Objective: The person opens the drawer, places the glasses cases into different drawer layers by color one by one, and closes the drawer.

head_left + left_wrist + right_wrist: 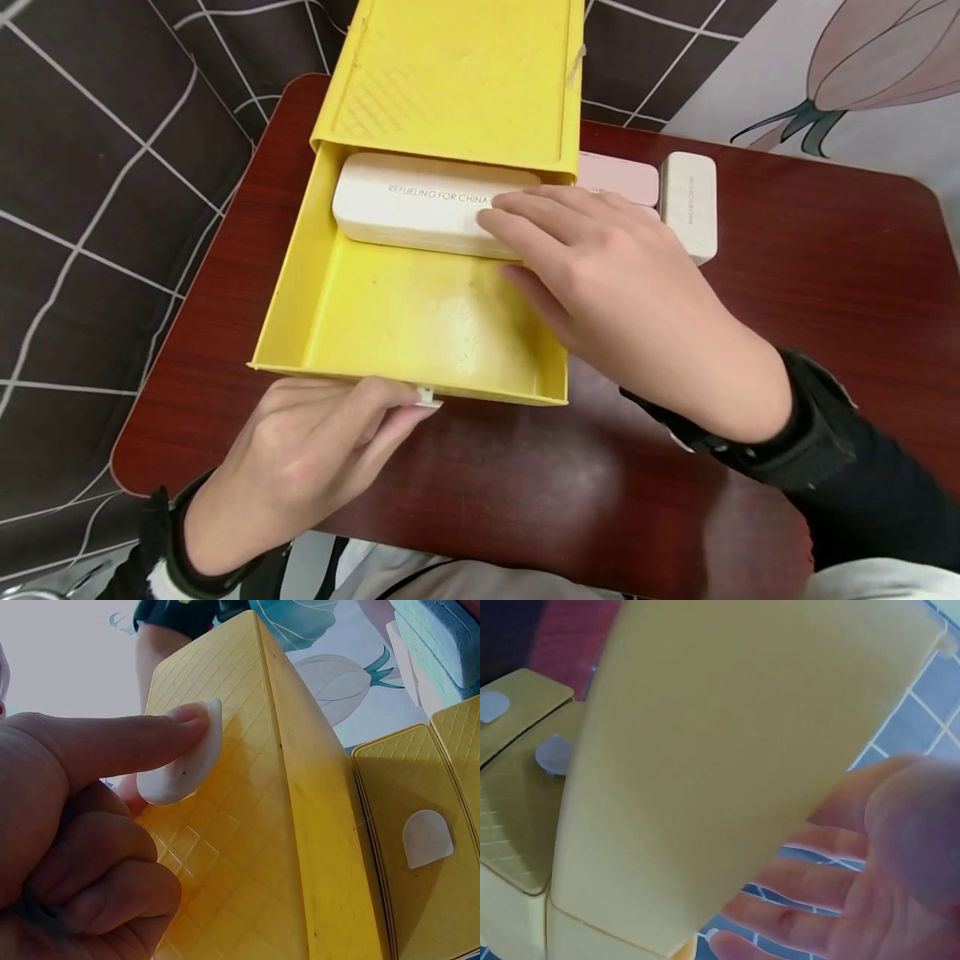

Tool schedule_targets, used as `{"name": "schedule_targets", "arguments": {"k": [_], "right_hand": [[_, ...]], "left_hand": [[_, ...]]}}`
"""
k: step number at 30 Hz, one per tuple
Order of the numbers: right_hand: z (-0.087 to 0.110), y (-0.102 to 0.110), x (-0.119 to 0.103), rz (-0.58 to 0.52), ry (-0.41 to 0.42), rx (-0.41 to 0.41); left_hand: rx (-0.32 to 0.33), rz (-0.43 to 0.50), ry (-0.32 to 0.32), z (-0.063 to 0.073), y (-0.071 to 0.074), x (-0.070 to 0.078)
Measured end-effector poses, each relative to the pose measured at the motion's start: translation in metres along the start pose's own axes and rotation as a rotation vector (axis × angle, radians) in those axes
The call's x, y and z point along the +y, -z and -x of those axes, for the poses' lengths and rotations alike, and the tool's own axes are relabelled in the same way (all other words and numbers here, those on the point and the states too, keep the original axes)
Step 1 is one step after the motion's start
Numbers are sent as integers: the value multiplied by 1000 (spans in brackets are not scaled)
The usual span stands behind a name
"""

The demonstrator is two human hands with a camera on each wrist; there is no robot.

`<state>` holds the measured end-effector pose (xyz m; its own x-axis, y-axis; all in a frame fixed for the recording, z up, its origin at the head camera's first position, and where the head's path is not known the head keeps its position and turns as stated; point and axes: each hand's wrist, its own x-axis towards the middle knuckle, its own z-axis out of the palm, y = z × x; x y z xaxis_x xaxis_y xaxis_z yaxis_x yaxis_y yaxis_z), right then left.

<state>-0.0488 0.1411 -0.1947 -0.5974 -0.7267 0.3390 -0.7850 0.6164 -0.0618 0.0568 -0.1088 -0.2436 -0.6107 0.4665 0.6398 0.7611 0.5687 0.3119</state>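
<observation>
A yellow drawer (pixel 420 308) is pulled out of its cabinet, tilting down toward the person in the head view. Thumb and fingers of my left hand (pixel 315 450) pinch its white pull tab (pixel 427 398); the left wrist view shows the thumb on the tab (pixel 180 769). Inside the drawer, at the back, lies a long white case (pixel 420 200) lettered "REFUELING FOR CHINA". My right hand (pixel 607 267) reaches over the drawer's right side, loosely spread fingers overlapping the case's right end. In the right wrist view the fingers of that hand (pixel 840 877) are extended beside the drawer wall (pixel 705 750).
The yellow cabinet (pixel 465 75) stands at the table's back; more closed drawers (pixel 420 900) with white tabs show in the wrist views. Right of it, a pink case (pixel 618 177) and a cream case (pixel 690 204) stand on the red-brown table (pixel 810 275). Dark tiled wall (pixel 75 167) borders the left.
</observation>
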Motion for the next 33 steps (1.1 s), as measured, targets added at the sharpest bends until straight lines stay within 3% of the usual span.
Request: {"name": "schedule_targets", "arguments": {"k": [4, 10, 23, 33], "right_hand": [[9, 20, -14, -22, -31, 39], [26, 29, -15, -76, -84, 102], [56, 31, -3, -103, -200, 183], [84, 27, 17, -100, -389, 202]], "left_hand": [[10, -7, -6, -2, 1, 1], [15, 4, -4, -1, -1, -1], [12, -10, 6, 0, -2, -3], [-1, -28, 5, 3, -4, -6]]}}
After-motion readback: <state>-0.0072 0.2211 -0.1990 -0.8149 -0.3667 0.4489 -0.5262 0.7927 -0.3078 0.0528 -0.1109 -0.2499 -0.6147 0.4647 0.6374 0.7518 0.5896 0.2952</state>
